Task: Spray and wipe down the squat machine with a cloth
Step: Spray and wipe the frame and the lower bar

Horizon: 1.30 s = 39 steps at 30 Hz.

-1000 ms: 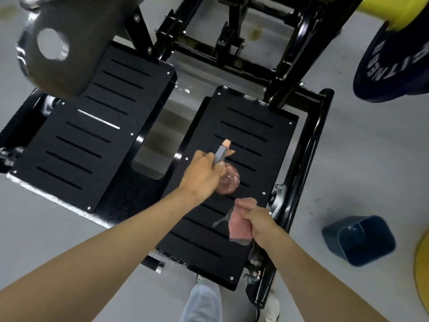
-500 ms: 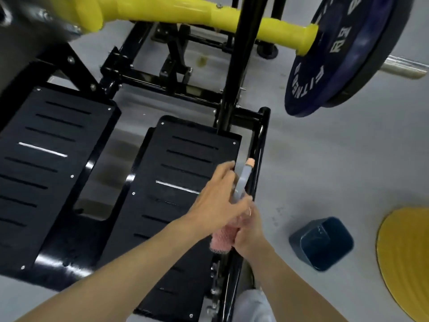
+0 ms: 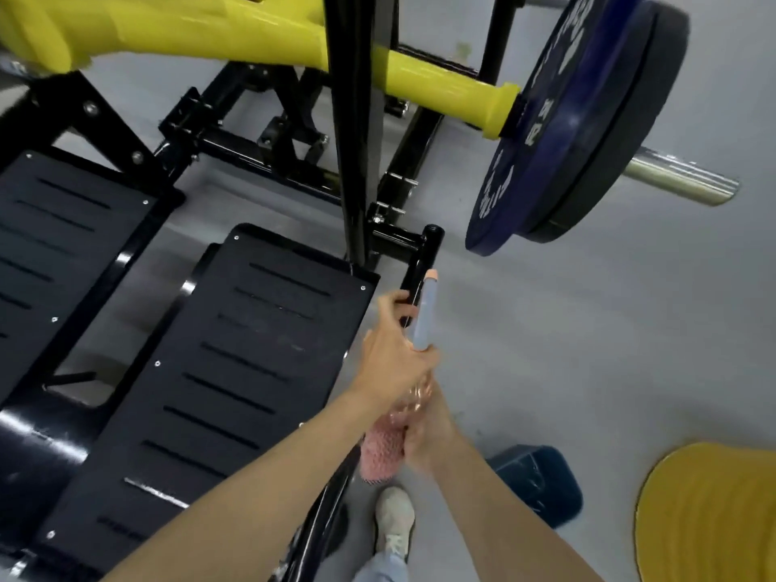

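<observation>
The squat machine fills the left of the head view: a black slotted right footplate [image 3: 252,371], a second plate at the far left [image 3: 54,245], a black upright post [image 3: 357,132] and a yellow arm [image 3: 235,39]. My left hand [image 3: 394,363] grips a spray bottle [image 3: 424,317] with a grey-blue head and peach nozzle, pointing up along the black side rail [image 3: 424,262]. My right hand [image 3: 428,434] is closed on a pink cloth [image 3: 380,455] just below the bottle, beside the plate's right edge.
A blue weight plate [image 3: 558,132] hangs on a steel sleeve [image 3: 680,182] at upper right. A dark blue bin [image 3: 537,480] stands on the grey floor near my white shoe [image 3: 394,518]. A yellow ribbed disc [image 3: 714,514] lies at lower right.
My view has swung right and upward. Both hands moved from the middle of the right footplate to its right edge, coming together by the side rail.
</observation>
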Tool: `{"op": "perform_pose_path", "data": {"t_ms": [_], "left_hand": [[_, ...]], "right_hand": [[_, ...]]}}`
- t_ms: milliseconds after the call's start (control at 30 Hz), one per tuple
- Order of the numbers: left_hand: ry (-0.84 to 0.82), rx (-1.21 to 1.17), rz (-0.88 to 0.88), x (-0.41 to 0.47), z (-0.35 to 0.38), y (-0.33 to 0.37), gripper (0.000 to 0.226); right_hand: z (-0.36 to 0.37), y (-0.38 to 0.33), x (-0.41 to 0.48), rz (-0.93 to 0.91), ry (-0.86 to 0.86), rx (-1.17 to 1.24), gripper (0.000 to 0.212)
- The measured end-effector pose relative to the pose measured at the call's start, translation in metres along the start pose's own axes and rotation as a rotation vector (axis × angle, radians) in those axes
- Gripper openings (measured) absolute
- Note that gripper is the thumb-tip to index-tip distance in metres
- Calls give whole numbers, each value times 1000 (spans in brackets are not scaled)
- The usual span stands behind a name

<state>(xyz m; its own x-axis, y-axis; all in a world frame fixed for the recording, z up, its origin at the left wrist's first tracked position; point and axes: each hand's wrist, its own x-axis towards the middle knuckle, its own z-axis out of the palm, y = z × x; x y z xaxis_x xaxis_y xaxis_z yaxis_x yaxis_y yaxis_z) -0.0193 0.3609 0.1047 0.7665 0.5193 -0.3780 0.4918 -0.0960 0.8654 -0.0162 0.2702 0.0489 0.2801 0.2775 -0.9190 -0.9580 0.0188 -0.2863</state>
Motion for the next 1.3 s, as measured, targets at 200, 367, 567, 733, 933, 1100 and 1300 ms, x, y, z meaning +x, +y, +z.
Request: {"op": "perform_pose_path", "data": {"t_ms": [200, 367, 567, 733, 933, 1100, 1300], "left_hand": [[39, -21, -131, 30, 20, 3, 37], [79, -101, -213, 59, 22, -2, 21], [144, -184, -349, 98, 9, -14, 17], [-64, 63, -452, 123, 11, -16, 20], [-79, 213, -562, 137, 22, -13, 31], [-103, 234, -582, 155, 29, -14, 50], [-130, 257, -568, 176, 39, -4, 38]], "right_hand": [[-13, -20, 15, 112, 56, -200, 64], [-11, -40, 13, 55, 59, -461, 33], [-15, -61, 28, -18, 238, -844, 39], [-9, -70, 42, 46, 263, -770, 33], [-2, -67, 54, 25, 226, -890, 24], [1, -66, 67, -15, 191, -918, 15], [-10, -77, 76, -68, 179, -947, 27]]}}
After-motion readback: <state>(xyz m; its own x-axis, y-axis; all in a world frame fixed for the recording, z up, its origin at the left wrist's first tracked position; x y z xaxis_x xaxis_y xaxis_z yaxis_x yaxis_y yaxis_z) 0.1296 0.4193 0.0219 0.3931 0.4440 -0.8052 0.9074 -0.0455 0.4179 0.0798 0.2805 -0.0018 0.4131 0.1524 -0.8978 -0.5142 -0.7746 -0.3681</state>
